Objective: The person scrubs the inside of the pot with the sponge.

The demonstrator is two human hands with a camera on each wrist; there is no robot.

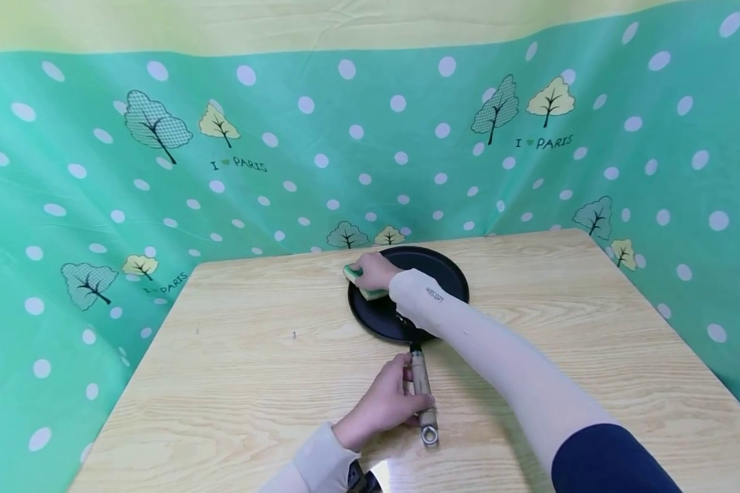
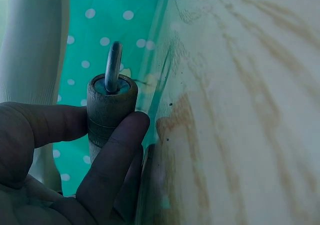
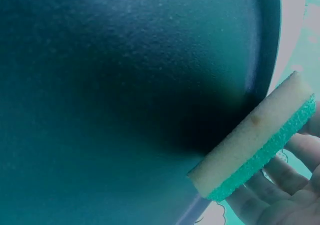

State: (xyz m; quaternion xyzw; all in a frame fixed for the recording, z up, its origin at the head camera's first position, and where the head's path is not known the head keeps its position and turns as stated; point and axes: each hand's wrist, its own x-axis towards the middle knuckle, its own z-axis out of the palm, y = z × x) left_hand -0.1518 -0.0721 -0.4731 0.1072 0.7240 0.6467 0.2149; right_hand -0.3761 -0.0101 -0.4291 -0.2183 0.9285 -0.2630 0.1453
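Note:
A round black frying pan (image 1: pixel 434 267) lies on the table, its wooden handle (image 1: pixel 421 373) pointing toward me. My left hand (image 1: pixel 387 398) holds that handle between thumb and fingers, close to the end with the metal hanging loop (image 2: pixel 114 67). Over the pan's left side, my right hand (image 1: pixel 376 271) holds a two-layer sponge (image 3: pixel 255 135), cream on one face and green scouring pad on the other. In the right wrist view the cream face is toward the pan, with the fingers (image 3: pixel 275 185) behind the green layer. The sponge overlaps the pan's rim there.
The light wood-grain table (image 1: pixel 240 370) extends to both sides of the pan. A green polka-dot cloth (image 1: pixel 321 137) with printed trees hangs behind the table and along its sides. My right forearm (image 1: pixel 499 356) reaches across above the table, right of the handle.

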